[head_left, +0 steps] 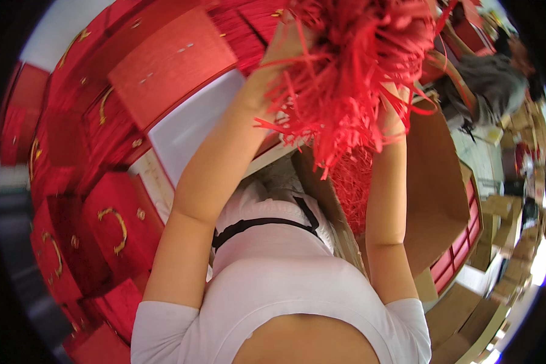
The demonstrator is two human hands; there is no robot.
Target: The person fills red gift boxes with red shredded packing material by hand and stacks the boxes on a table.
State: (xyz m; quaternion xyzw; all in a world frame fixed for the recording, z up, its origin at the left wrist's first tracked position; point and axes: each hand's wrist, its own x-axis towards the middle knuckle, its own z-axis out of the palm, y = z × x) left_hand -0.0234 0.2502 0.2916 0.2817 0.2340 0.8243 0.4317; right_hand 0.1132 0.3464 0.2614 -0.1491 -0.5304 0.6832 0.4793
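Observation:
A big clump of red shredded paper [352, 67] is held up in front of me, with loose strands hanging down. My left hand [291, 39] grips it from the left, most of its fingers buried in the strands. On the other side my right hand [395, 100] holds the same clump, and the paper hides its fingers too. Below the clump, an open brown cardboard carton [428, 200] has more red paper shreds [352, 191] inside. To the left of my left forearm lies an open box with a red lid [173, 60] and a white interior [194, 124].
Red boxes with gold handles [118, 227] are stacked along the left. At the far right another person in a grey top [491, 85] works close by. Behind the carton stands a box of red compartments or packs [458, 255]; brown cartons [503, 212] line the right edge.

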